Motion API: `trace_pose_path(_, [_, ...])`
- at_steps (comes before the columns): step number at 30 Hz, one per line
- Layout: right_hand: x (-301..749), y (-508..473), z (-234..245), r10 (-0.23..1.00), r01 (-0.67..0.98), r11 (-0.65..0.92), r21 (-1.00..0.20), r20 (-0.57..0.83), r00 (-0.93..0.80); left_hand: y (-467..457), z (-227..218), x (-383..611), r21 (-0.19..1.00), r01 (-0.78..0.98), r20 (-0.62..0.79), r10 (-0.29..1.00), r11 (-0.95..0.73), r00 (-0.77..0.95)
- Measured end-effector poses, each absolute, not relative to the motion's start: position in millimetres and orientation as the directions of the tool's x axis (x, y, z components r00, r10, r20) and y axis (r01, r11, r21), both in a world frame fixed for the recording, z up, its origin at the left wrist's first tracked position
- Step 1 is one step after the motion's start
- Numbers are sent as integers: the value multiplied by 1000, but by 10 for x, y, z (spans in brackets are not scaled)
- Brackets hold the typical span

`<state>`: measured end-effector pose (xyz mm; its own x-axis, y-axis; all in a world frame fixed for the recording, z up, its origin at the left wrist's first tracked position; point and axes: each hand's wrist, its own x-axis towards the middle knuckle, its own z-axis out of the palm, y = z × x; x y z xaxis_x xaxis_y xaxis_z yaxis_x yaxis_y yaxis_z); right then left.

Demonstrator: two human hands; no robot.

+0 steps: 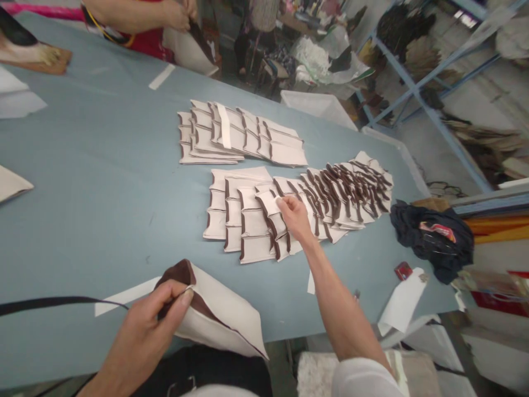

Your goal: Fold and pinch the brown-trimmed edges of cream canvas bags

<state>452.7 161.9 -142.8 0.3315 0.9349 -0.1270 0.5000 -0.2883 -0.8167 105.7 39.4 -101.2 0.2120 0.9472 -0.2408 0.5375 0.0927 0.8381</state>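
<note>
My left hand (159, 309) pinches the rim of a cream fabric pouch (231, 303) with a dark brown lining, its mouth gaping toward the left. The pouch hangs over the table's near edge in front of my body. Farther out, my right hand (294, 214) has its thumb and fingers closed on the edge of a cream pouch piece (268, 203) with dark brown trim. That piece lies on top of a long overlapping row of like pieces (256, 249). Behind this row lies a second overlapping batch (285, 151), with a white strip (224, 127) across it.
A blue-green table (103, 209) carries everything. Across it, a co-worker's hands (179, 14) hold another piece. At the right are a black cloth bundle (433, 237), a small red object (403, 270) and white paper (400, 300). A black strap (61, 302) crosses the left side.
</note>
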Motion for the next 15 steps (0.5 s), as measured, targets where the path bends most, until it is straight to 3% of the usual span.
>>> trace_pose_path(4, [3982,1214,-975,979,353,-193,-915,-159,123,487,-829,1037,866,497,-189,958,58,218])
trace_pose_path(8, [3489,816,-488,970,148,-199,-969,-216,-109,513,-596,982,896,440,-174,962,67,209])
trace_pose_path(15, [2867,444,-114,959,-48,-249,-967,-239,-154,331,-312,829,936,340,-153,973,87,175])
